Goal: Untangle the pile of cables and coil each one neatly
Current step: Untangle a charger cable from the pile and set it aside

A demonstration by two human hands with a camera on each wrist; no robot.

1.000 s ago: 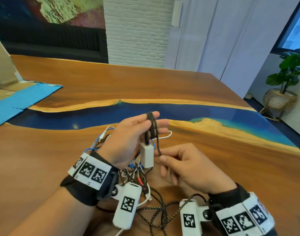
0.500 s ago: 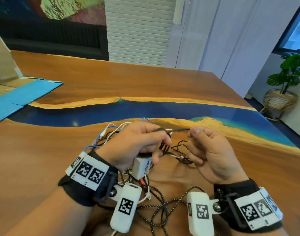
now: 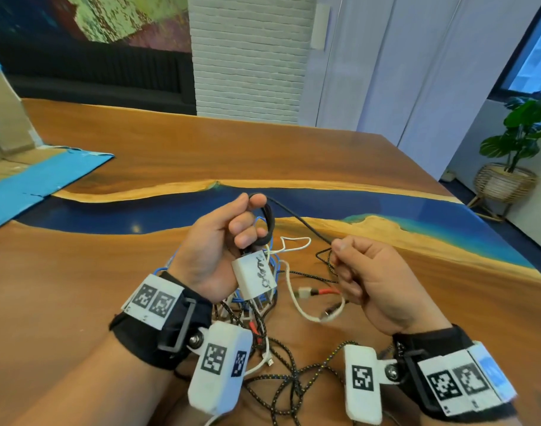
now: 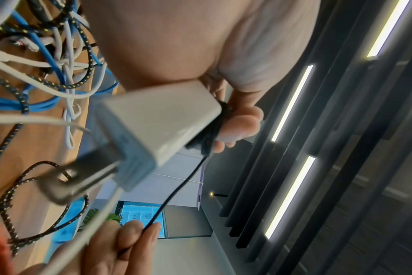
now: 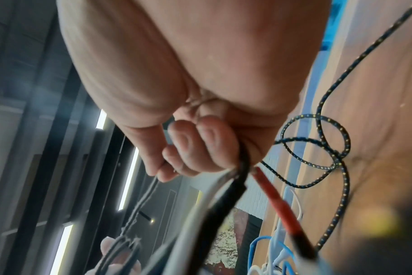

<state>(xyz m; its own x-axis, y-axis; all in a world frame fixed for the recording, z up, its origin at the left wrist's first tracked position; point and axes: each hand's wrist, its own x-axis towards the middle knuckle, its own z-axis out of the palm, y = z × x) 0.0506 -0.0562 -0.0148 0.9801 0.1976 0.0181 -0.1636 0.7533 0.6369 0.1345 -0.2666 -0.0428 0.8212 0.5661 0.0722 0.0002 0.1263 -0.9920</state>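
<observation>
Spreading wide across the head view: a wooden tabletop (image 3: 263, 155) with a blue resin river (image 3: 140, 216) winding through it. Lying on the tabletop's far left corner: a flattened cardboard sheet (image 3: 4, 139) edged in blue (image 3: 48, 176). Standing beyond the tabletop's far edge: a white brick pillar (image 3: 247, 56), pale panelled doors (image 3: 417, 63) to its right, a dark bench and a painted mural (image 3: 115, 16) to its left. Sitting off the tabletop's right side: a potted plant (image 3: 521, 133) in a wicker stand (image 3: 503, 182). Glowing overhead in both wrist views: strip lights (image 4: 292, 102).
</observation>
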